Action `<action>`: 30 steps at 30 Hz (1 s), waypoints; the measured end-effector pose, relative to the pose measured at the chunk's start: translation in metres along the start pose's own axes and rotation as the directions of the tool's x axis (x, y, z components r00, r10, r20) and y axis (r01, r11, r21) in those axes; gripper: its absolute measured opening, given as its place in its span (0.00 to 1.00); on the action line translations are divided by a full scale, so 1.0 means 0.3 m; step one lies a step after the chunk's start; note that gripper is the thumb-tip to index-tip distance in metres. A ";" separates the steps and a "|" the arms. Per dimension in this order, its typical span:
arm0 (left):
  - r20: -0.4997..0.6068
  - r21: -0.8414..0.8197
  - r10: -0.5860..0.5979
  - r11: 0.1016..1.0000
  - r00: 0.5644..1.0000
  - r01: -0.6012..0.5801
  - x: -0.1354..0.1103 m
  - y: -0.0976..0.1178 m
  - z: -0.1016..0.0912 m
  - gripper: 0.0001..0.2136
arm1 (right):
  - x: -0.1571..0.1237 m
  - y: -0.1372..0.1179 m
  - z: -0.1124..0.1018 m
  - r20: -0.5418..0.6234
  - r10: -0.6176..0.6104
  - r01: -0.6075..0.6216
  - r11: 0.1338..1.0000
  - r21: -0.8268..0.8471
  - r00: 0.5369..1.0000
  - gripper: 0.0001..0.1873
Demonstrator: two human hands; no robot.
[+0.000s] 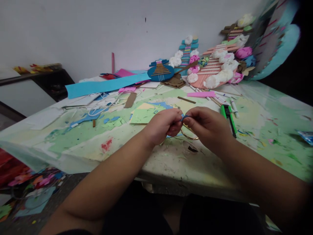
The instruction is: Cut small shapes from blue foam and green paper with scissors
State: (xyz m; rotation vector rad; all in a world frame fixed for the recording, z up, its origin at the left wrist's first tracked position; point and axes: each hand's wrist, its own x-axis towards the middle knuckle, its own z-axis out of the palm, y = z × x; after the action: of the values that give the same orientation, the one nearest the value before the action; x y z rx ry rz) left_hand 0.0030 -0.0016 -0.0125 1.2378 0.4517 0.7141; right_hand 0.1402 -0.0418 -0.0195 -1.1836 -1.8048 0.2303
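Pale green paint-stained tabletop point(269, 124), littered with paper scraps. Far edge: long sky-blue paper strip point(107, 85), round dark-blue card piece crossed by wooden sticks point(160, 72), salmon stick panel bearing white and pink paper flowers point(215, 70). Mid-surface: flat pale green paper sheet point(143, 116), short brown card strip point(130, 100), pink paper strip point(201, 94), looped white cord point(102, 106). Green-handled utility knife point(228, 118) lies right of centre, beside white pens point(234, 107).

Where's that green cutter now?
In the head view, the green cutter lies on the table just right of the right hand, next to some white pens. That hand and the left hand pinch a blue strip.
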 end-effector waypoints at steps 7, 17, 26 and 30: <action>-0.003 0.067 0.057 0.996 0.998 -0.057 -0.002 -0.014 -0.010 0.06 | -0.003 0.002 0.011 0.080 0.166 -0.181 0.951 0.253 0.983 0.08; -0.043 0.170 0.094 0.982 0.995 -0.085 -0.006 -0.013 -0.002 0.07 | 0.004 0.007 0.008 0.131 0.241 -0.273 0.883 0.382 0.962 0.09; -0.028 0.338 0.257 0.912 0.966 -0.233 -0.014 -0.020 -0.001 0.08 | 0.010 0.001 0.019 0.192 0.269 -0.328 0.708 0.625 0.944 0.11; -0.022 0.443 0.315 0.854 0.949 -0.273 -0.022 -0.018 0.000 0.08 | 0.009 0.000 0.016 0.234 0.273 -0.358 0.645 0.675 0.933 0.12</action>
State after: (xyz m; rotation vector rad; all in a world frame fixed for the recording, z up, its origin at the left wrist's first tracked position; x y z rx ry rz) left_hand -0.0004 -0.0071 -0.0181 1.7278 0.5232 0.9708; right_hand 0.1363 -0.0381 -0.0205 -0.9011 -1.3529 1.1245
